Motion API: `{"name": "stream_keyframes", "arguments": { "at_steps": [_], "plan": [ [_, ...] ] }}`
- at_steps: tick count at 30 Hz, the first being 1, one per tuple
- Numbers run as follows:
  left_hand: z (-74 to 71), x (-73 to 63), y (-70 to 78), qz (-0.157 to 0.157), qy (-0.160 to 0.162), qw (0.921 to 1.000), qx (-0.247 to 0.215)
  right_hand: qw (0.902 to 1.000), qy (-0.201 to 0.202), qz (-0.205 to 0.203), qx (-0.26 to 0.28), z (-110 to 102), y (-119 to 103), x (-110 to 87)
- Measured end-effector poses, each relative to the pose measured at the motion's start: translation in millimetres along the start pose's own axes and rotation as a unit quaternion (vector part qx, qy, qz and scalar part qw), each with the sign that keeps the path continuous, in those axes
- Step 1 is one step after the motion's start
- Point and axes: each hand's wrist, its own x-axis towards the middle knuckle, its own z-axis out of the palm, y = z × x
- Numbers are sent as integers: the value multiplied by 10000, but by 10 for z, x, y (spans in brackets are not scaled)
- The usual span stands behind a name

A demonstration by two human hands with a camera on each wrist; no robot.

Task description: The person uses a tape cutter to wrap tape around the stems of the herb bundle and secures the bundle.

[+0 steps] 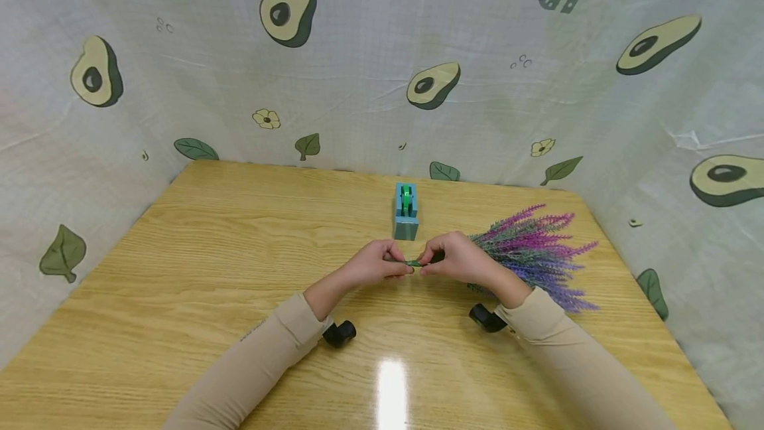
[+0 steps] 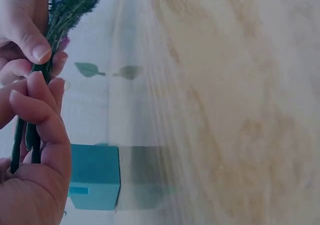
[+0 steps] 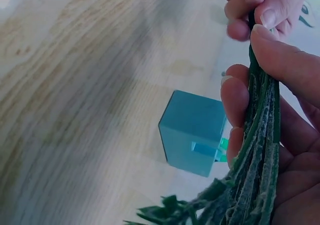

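Observation:
A bunch of artificial lavender (image 1: 534, 251), purple, pink and blue with green stems, lies sideways above the table, its flower heads pointing right. My right hand (image 1: 456, 259) grips the gathered stems; in the right wrist view the stems (image 3: 260, 120) run across its palm under the thumb. My left hand (image 1: 379, 263) pinches the stem ends just to the left, and its fingers curl round the dark green stems (image 2: 32, 135) in the left wrist view. The fingertips of both hands are close together. Beyond them stands a blue tape dispenser (image 1: 406, 225) with a green roll.
The hands are over a wooden table (image 1: 251, 237), which reflects a bright light near its front. A pale cloth (image 1: 358, 38) printed with avocados and leaves hangs behind the table and along both sides. Black wrist cameras (image 1: 340, 334) sit under the sleeves.

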Motion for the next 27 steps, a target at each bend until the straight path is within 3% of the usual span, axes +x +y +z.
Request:
{"name": "stream_keyframes", "arguments": {
  "at_steps": [12, 21, 27],
  "plan": [
    [84, -49, -11, -139, 348, 9966, -727, 10000, 72, -31, -26, 47, 17, -19],
    [76, -31, -25, -193, 407, 9919, -1189, 9999, 69, 83, -47, 43, -7, -24],
    [113, 10, -15, -384, 884, 9804, -1717, 9997, 145, 36, -190, 57, -2, -11]
  ]
}}
